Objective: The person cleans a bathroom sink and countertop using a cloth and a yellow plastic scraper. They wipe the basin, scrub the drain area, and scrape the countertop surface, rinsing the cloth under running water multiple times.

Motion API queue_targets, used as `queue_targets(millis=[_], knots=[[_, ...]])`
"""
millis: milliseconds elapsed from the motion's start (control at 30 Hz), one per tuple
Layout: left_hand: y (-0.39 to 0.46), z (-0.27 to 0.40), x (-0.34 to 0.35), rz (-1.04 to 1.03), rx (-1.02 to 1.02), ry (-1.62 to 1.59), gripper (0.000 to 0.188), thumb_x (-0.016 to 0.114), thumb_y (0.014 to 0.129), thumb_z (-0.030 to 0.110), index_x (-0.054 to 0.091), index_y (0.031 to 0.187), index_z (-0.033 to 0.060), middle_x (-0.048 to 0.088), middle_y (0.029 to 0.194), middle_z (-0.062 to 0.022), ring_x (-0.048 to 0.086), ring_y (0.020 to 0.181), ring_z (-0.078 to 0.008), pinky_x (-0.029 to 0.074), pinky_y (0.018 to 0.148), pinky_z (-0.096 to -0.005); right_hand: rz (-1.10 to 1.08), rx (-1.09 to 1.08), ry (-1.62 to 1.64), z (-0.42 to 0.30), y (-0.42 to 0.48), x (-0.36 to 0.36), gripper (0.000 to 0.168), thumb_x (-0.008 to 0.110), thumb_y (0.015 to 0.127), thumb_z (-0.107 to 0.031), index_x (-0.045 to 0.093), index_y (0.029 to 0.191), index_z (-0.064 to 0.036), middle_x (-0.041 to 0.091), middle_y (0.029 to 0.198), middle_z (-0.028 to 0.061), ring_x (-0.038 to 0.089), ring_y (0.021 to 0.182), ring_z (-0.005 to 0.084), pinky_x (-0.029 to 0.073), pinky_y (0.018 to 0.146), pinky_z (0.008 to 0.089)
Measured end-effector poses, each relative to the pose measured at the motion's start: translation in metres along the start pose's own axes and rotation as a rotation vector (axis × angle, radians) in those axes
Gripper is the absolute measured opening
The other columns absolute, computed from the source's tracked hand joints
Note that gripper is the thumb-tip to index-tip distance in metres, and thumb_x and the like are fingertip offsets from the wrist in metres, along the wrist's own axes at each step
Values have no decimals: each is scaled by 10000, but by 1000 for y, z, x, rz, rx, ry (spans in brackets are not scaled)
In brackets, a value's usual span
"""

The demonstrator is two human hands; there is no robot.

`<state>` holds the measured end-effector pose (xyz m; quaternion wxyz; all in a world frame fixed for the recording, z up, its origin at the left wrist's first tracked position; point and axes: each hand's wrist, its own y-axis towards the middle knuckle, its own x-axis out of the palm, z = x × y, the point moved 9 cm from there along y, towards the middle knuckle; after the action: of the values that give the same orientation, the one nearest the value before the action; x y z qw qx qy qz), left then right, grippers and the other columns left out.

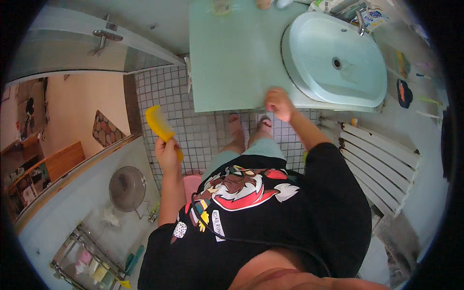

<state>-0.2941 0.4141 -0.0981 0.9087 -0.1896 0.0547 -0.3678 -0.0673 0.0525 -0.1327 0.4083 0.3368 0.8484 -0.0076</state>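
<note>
My left hand [168,152] holds a yellow comb [156,125] by its handle, raised over the tiled floor. The comb's toothed side is blurred and faces right. My right hand [278,103] is at the front edge of the pale green counter [232,61], left of the washbasin [308,72]. Its fingers are curled in, with a pinkish spot at their lower left; whether something small is inside I cannot tell. Touching between this hand and the counter is also unclear.
A chrome tap [361,23] stands behind the basin. A white radiator [380,163] is at the right. At the left are a door with a metal handle [103,38], an open doorway, a wall-hung round basin [127,188] and a metal rack [90,253]. A pink basin [191,185] is partly hidden beside me.
</note>
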Motion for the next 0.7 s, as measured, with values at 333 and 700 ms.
queue_targets(millis=[333, 700], knots=[[-7, 0, 71, -153, -36, 10, 164, 518, 853, -42, 626, 949, 37, 574, 793, -19, 528, 648, -95, 455, 586, -249, 594, 326, -271, -9, -33, -66, 293, 565, 708, 45, 704, 923, -97, 657, 1021, 105, 578, 1021, 331, 454, 920, 439], [-14, 9, 46, -107, -4, 75, 171, 526, 840, -44, 624, 952, 42, 570, 803, 0, 518, 635, -86, 452, 572, -242, 10, 499, -721, 58, 118, 18, 591, 535, 925, -267, 397, 1442, -16, 367, 1528, 130, 320, 1421, 292, 265, 1157, 508]])
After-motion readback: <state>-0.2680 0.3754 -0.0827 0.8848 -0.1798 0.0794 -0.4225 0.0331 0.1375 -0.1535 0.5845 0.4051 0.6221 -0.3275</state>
